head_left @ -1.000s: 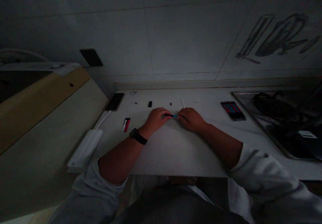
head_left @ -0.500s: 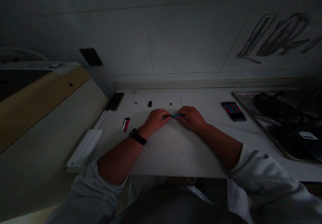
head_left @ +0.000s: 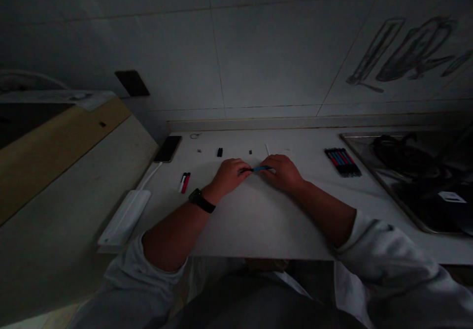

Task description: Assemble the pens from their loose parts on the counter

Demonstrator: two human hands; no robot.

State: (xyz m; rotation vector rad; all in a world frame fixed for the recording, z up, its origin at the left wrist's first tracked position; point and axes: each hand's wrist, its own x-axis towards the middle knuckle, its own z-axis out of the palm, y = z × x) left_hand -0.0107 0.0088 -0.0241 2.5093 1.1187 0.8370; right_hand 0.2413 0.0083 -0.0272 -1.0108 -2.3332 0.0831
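A slim blue and black pen [head_left: 259,168] lies level between my two hands, just above the white counter [head_left: 258,220]. My left hand [head_left: 232,175] pinches its black end. Around the blue end the fingers of my right hand [head_left: 283,172] are closed. Just beyond my hands are a tiny dark piece [head_left: 250,152] and a thin white stick [head_left: 267,149]. Two short black parts [head_left: 219,152] lie farther left, with small metallic bits [head_left: 199,150] beside them. Left of my left wrist sit a red piece [head_left: 185,183] and a white piece [head_left: 182,182], both with dark ends.
A row of red, blue and black pens [head_left: 343,162] lies to the right, near a metal-rimmed hob [head_left: 391,191]. On the left are a phone [head_left: 168,148], a white power strip [head_left: 125,218] and a large box-like panel [head_left: 92,196]. The tiled wall [head_left: 269,58] closes off the back.
Both hands stay almost in place on the pen. My right fingers have shifted very slightly; the things on the counter have not moved.
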